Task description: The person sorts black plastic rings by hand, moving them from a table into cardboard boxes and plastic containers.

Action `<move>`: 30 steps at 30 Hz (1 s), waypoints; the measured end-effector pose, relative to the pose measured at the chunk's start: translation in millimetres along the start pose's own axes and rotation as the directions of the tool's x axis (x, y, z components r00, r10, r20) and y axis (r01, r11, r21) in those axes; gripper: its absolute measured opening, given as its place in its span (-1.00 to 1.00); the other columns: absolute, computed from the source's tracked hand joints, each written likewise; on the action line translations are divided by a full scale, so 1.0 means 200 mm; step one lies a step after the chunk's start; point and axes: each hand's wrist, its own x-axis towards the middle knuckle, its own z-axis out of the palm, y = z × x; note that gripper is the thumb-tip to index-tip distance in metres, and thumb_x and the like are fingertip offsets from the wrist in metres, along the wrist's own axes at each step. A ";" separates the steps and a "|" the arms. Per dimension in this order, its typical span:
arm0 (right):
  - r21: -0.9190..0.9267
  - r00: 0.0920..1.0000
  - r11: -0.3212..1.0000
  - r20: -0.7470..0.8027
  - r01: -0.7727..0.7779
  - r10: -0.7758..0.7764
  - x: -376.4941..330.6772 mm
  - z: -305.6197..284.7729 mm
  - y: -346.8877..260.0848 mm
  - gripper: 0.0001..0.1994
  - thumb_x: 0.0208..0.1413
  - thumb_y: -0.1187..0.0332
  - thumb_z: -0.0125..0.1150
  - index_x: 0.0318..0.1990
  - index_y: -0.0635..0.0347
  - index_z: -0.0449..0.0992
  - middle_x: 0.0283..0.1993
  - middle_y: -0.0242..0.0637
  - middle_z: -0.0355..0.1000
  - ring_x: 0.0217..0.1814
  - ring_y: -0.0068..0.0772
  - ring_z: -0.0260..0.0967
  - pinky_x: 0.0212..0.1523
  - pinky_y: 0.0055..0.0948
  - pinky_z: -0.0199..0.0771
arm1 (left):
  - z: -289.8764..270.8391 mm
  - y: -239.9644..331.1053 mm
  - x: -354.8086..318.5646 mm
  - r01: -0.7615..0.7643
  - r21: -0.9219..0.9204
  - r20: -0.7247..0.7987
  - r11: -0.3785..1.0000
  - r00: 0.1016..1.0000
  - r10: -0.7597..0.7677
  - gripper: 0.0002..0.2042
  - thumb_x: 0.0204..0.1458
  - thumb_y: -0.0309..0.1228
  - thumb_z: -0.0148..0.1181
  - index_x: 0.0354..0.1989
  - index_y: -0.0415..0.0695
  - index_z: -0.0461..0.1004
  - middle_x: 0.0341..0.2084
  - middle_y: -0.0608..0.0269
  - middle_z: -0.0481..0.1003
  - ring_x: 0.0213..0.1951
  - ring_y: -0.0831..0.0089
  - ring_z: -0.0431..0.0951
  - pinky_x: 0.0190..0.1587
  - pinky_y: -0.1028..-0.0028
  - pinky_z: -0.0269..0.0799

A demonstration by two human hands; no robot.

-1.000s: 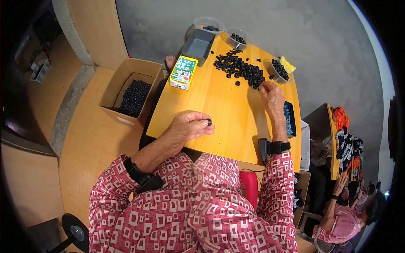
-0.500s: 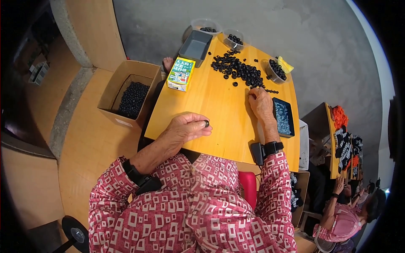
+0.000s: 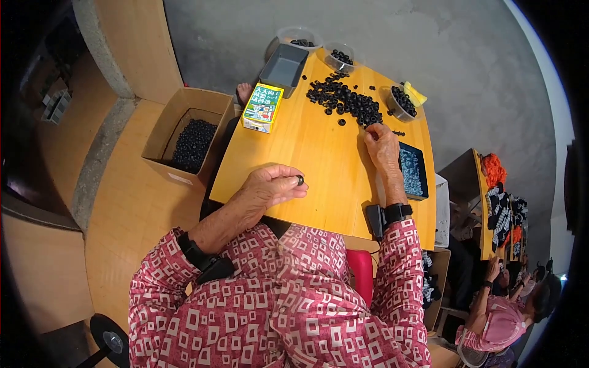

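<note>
A small black ring-shaped part (image 3: pixel 300 180) is pinched between thumb and fingers of my left hand (image 3: pixel 270 186), over the near left of the table. My right hand (image 3: pixel 383 149) reaches to the near right edge of a loose pile of black ring parts (image 3: pixel 346 101), its fingertips drawn together. Whether anything is between them is hidden. Just beyond those fingers lies a short row of tiny black pieces (image 3: pixel 399 133), partly covered by the hand. Beside my right wrist sits a dark tray (image 3: pixel 426 191) of small bluish clear pieces.
On the wooden table (image 3: pixel 319 153) stand a yellow-green carton (image 3: pixel 262 110) and a grey tray (image 3: pixel 285 66). Clear tubs (image 3: pixel 339 51) with black parts line the far edge. A cardboard box (image 3: pixel 158 161) of black parts is at left. Another person (image 3: pixel 500 319) sits far right.
My right hand has shifted slightly away from me and to the right, covering more of the row of tiny pieces. My left hand stays put with the black ring.
</note>
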 end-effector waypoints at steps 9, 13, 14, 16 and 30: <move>-0.167 0.955 0.940 0.019 0.296 -0.297 0.07 0.11 -0.19 -0.81 0.06 0.33 0.21 -0.18 0.19 0.55 -0.29 -0.17 0.46 -0.19 -0.10 0.46 -0.17 -0.23 0.47 | 0.00 0.00 0.01 0.010 -0.001 0.015 1.000 1.000 -0.010 -0.74 0.17 -0.42 0.14 -0.03 -0.28 0.38 -0.14 0.06 0.47 -0.04 0.32 0.54 0.13 0.39 0.45; -0.216 0.956 0.931 0.073 0.294 -0.285 0.06 0.14 -0.21 -0.80 0.04 0.34 0.23 -0.19 0.21 0.55 -0.28 -0.15 0.46 -0.20 -0.06 0.46 -0.18 -0.22 0.47 | 0.00 0.01 -0.01 -0.010 -0.009 0.012 1.000 1.000 0.010 -0.74 0.16 -0.43 0.14 -0.03 -0.28 0.38 -0.13 0.07 0.47 -0.04 0.33 0.54 0.12 0.39 0.45; -0.153 0.952 0.941 0.084 0.303 -0.293 0.04 0.11 -0.23 -0.80 0.04 0.37 0.24 -0.19 0.24 0.54 -0.30 -0.18 0.46 -0.23 -0.13 0.46 -0.19 -0.29 0.47 | 0.00 0.01 -0.01 -0.013 -0.008 0.010 1.000 1.000 0.013 -0.74 0.17 -0.43 0.13 -0.03 -0.28 0.37 -0.13 0.07 0.47 -0.04 0.33 0.54 0.13 0.39 0.45; -0.091 0.949 0.946 0.097 0.310 -0.301 -0.03 0.04 -0.28 -0.80 0.03 0.39 0.25 -0.19 0.27 0.53 -0.32 -0.20 0.46 -0.27 -0.21 0.47 -0.21 -0.35 0.47 | 0.01 0.02 0.00 -0.014 -0.009 0.010 1.000 1.000 0.015 -0.75 0.17 -0.43 0.12 -0.03 -0.29 0.37 -0.13 0.08 0.47 -0.04 0.33 0.54 0.13 0.38 0.45; 0.584 0.925 0.763 0.055 0.276 -0.377 -0.47 -0.19 -0.68 -0.78 -0.08 0.56 0.30 -0.21 0.30 0.53 -0.33 -0.24 0.41 -0.24 -0.38 0.42 -0.19 -0.45 0.42 | 0.05 0.07 -0.04 -0.121 -0.095 -0.017 0.988 0.993 0.120 -0.74 0.19 -0.39 0.11 -0.02 -0.25 0.37 -0.13 0.17 0.45 -0.02 0.40 0.51 0.13 0.45 0.41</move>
